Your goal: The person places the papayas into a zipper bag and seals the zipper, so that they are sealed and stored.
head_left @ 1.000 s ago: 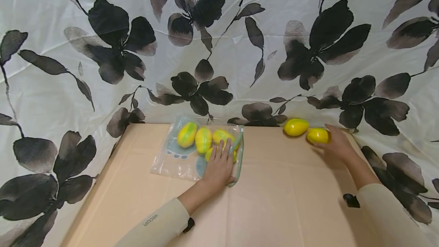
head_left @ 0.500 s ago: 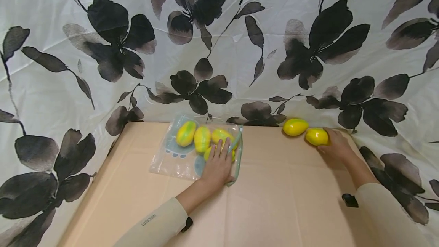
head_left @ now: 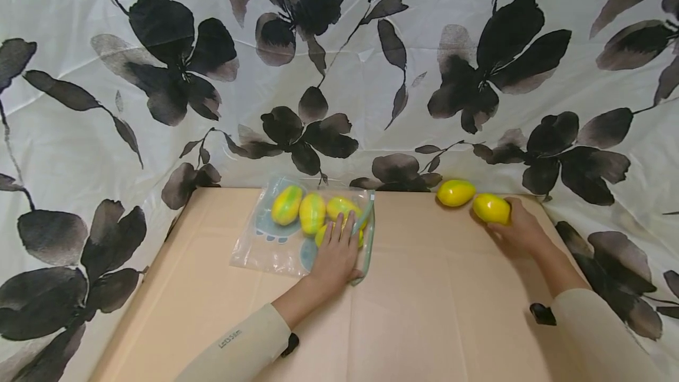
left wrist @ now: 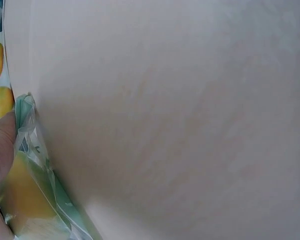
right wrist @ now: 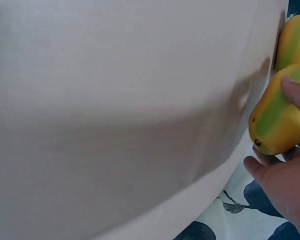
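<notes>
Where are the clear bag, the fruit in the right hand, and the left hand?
Clear bag (head_left: pixel 272 257), head view: bare plastic, lower left.
Held fruit (head_left: pixel 490 209), head view: middle of its side.
Left hand (head_left: pixel 335 257), head view: back of the hand.

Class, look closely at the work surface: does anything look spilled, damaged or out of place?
Nothing looks spilled or damaged. Mildly odd, perhaps: one yellow fruit lies loose at the tan surface's far edge and the right hand grips a second yellow fruit, while other fruits are in the clear bag.
</notes>
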{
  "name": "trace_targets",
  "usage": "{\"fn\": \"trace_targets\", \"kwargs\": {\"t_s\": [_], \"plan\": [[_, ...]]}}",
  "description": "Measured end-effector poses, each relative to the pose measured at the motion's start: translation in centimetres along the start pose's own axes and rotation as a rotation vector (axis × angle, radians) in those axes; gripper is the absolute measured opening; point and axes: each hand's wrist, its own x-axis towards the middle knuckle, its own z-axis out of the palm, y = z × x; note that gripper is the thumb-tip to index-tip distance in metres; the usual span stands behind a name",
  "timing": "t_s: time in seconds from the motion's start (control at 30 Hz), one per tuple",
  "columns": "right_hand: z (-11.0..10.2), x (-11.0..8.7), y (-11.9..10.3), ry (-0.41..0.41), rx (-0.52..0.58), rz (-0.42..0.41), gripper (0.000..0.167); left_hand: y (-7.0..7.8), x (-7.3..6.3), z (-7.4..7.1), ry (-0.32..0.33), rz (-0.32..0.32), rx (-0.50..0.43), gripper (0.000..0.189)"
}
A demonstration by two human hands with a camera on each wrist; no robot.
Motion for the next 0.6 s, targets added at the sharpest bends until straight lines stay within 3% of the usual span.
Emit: {"fn": "trace_targets", "kwargs": {"t_s": [0.27,0.47,0.6], "plan": [[-0.6,-2.1,-1.4,0.034,0.005,-0.054,0.090,0.1,0.2,0.1,-0.001,0.002,-0.005,0.112],[-0.3,-3.1,-2.9,0.085,0.037,-0.156,0.083,0.1,0.3,-0.1,-0.026,-0.007,-0.025,0.118],[0.5,-3.3,-4.2,0.077,0.083,-0.218,0.076,0.0,0.3,-0.2,-0.022,-0.008,-0.018,0.118]]}}
